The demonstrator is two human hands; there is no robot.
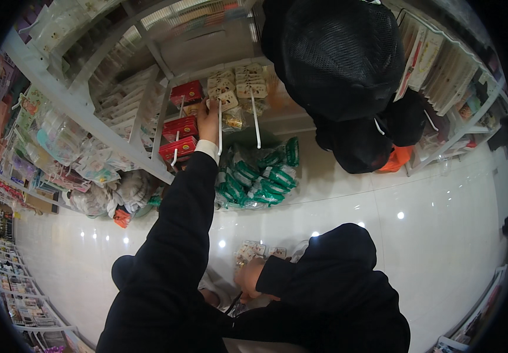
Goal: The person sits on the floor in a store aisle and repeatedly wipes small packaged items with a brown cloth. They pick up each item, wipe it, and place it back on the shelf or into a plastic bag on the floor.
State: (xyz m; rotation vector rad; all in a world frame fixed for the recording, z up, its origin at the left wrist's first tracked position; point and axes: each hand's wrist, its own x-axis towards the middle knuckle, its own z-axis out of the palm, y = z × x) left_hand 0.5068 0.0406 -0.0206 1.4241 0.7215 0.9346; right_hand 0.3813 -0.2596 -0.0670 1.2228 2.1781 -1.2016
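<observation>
My left hand [207, 121] reaches up to a display rack, beside a white hook [219, 132]. Its fingers are at the left edge of a cream printed card [226, 101] on that hook; whether they grip it is hidden. A small clear packet with gold-coloured contents [233, 122] hangs below the card. To the left of the hand are red boxes [180, 128] behind more hooks. Low in front of my body is my right hand [249, 277], blurred, its fingers mostly hidden. Just beyond it are several similar cream cards [252, 249].
A second hook [255, 117] with cream cards juts out to the right. Green-and-white packs in clear plastic [260, 183] lie on the floor below. Black mesh caps [342, 57] hang at upper right. White rack bars [90, 117] slant across the left. The tiled floor [426, 220] is glossy.
</observation>
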